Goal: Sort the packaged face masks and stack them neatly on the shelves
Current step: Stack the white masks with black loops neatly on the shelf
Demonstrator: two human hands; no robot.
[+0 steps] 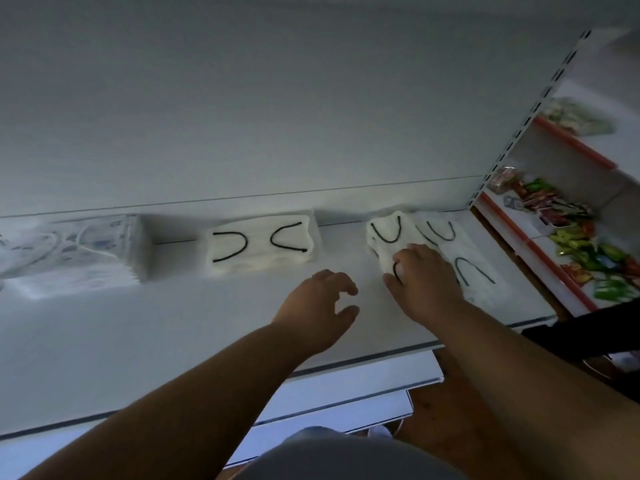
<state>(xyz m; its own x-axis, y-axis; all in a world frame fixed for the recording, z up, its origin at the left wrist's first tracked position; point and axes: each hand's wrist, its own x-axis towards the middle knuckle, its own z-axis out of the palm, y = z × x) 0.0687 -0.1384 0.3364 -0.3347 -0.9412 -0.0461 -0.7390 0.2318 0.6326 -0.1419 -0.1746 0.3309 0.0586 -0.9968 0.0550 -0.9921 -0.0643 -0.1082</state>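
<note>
On the white shelf (173,327) lie several packs of white face masks with black ear loops. One stack (259,242) sits at the middle back. A crumpled pack (386,237) lies right of it, and my right hand (424,282) rests on it with fingers curled over its near end. Another flat pack (467,261) lies beside it, partly under my right hand. A patterned blue-white stack (72,251) stands at the far left. My left hand (320,306) hovers over bare shelf, its fingers loosely curled, holding nothing.
The shelf's back wall (242,116) rises behind the packs. A perforated upright (519,133) bounds the right side. Beyond it, orange-edged shelves (571,147) hold colourful snack packets (571,237). Lower shelf edges (346,410) and wooden floor show below.
</note>
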